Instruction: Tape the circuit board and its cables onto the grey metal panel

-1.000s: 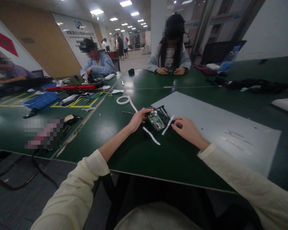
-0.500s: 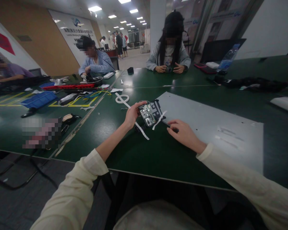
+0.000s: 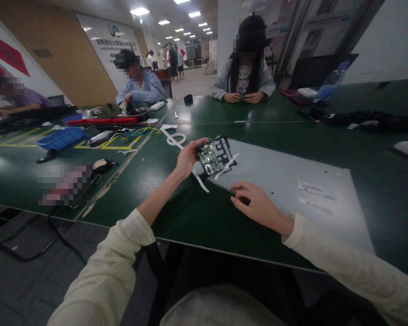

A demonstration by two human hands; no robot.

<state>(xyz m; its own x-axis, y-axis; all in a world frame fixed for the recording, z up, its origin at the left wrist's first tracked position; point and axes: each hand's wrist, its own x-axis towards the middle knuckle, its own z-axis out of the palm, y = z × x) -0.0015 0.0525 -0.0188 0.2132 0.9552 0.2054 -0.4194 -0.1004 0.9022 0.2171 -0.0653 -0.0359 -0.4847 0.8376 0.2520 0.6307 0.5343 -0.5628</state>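
Observation:
My left hand [image 3: 187, 158] grips a device with a bare green circuit board [image 3: 210, 158] facing up. A black frame with cut-outs [image 3: 223, 149] sits along the board's right side, and a white strip [image 3: 227, 166] lies across it. Another white strip [image 3: 201, 182] hangs below my left fingers. My right hand [image 3: 253, 201] is closed around a slim dark tool [image 3: 244, 200], mostly hidden by the fingers, at the front edge of a grey panel [image 3: 279, 167]. The tool is apart from the board.
A roll of white tape [image 3: 177, 139] lies behind my left hand. To the left are a blue tray [image 3: 60, 138], cables [image 3: 146, 131] and a pouch [image 3: 66, 185]. Small packets [image 3: 314, 188] rest on the panel. A co-worker [image 3: 245, 81] sits opposite; a bottle [image 3: 331, 83] stands at right.
The grey panel has shifted left and now reaches beneath the device. The tool in my right hand has drawn back from the device. My left hand has tilted the circuit board slightly.

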